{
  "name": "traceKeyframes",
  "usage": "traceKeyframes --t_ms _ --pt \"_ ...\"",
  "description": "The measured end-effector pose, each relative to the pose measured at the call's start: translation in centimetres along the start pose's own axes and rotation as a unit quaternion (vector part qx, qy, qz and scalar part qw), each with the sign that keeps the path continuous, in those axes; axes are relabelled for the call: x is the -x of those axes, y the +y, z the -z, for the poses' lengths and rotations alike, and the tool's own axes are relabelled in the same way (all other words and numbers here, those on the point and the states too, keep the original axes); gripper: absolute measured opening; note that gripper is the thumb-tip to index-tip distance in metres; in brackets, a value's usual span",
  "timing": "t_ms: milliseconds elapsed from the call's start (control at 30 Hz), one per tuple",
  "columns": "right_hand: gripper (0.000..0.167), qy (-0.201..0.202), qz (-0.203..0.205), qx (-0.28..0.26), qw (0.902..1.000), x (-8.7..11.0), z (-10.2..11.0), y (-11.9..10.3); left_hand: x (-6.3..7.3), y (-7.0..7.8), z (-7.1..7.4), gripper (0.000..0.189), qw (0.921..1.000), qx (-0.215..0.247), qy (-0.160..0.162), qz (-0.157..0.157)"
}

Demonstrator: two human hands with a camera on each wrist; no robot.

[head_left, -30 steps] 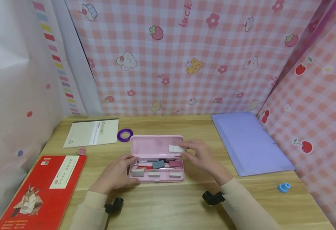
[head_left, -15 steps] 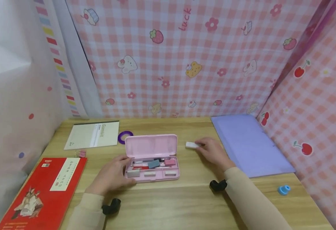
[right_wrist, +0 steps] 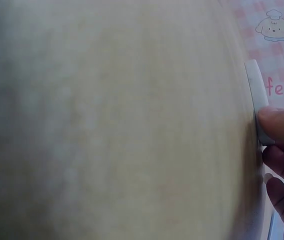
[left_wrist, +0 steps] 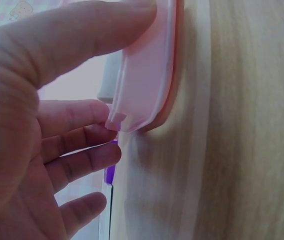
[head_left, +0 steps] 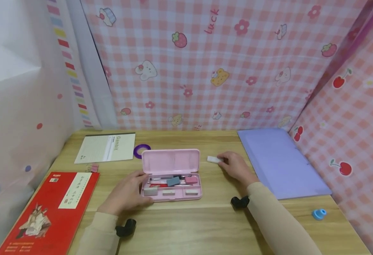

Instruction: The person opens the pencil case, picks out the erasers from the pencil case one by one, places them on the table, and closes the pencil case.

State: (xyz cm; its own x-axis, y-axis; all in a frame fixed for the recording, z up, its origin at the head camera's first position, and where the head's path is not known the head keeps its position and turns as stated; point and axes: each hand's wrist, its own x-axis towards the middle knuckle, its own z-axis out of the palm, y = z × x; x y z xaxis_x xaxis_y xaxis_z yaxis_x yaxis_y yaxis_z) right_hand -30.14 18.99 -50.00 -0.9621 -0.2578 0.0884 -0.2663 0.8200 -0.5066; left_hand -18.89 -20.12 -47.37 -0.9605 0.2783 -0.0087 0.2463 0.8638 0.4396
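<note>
A pink pencil case (head_left: 170,161) stands with its lid up on the table. Pens, a blue-grey eraser (head_left: 173,181), a pink eraser (head_left: 191,180) and several whitish erasers (head_left: 150,191) lie in its compartments. My left hand (head_left: 127,191) grips the case's left end; in the left wrist view the thumb (left_wrist: 97,30) lies along its front wall and the index fingertip touches its corner. To the right of the case, my right hand (head_left: 236,168) pinches a white eraser (head_left: 213,159) by one end. The right wrist view shows this eraser (right_wrist: 257,90) low at the table surface.
Purple tape (head_left: 138,151), a notepad (head_left: 109,147), a pink binder clip (head_left: 94,168) and a red book (head_left: 46,212) lie to the left. A lilac folder (head_left: 278,163) and a small blue cap-like piece (head_left: 319,214) are on the right. Patterned sheets (head_left: 186,63) wall the table.
My right hand has carried the white eraser from in front of the case's lid rightward to the table beside it. The left hand stays on the case, which has shifted slightly left.
</note>
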Motion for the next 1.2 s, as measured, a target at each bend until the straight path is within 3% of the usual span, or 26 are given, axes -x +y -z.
traceKeyframes --t_ms 267,433,600,867,1200 --pt "0.028 0.013 0.014 -0.007 0.9998 0.5 0.4 -0.5 -0.1 0.0 -0.2 0.091 0.9997 0.005 -0.015 0.018" --pt "0.027 0.040 0.072 -0.014 0.9965 1.9 0.6 -2.5 -0.2 0.2 -0.1 0.091 0.9998 0.004 -0.014 0.013" --pt "0.030 0.015 0.122 -0.013 0.9924 3.1 0.1 -5.2 -0.2 0.3 0.0 0.091 0.9998 -0.001 -0.017 0.015" --pt "0.022 -0.010 0.195 0.017 0.9806 3.5 -1.9 -8.3 -0.3 0.2 0.1 0.090 0.9998 -0.002 -0.011 0.016" --pt "0.022 -0.049 0.186 0.020 0.9811 3.5 -3.5 -9.1 -0.2 0.2 0.0 0.092 0.9994 0.004 -0.019 0.028"
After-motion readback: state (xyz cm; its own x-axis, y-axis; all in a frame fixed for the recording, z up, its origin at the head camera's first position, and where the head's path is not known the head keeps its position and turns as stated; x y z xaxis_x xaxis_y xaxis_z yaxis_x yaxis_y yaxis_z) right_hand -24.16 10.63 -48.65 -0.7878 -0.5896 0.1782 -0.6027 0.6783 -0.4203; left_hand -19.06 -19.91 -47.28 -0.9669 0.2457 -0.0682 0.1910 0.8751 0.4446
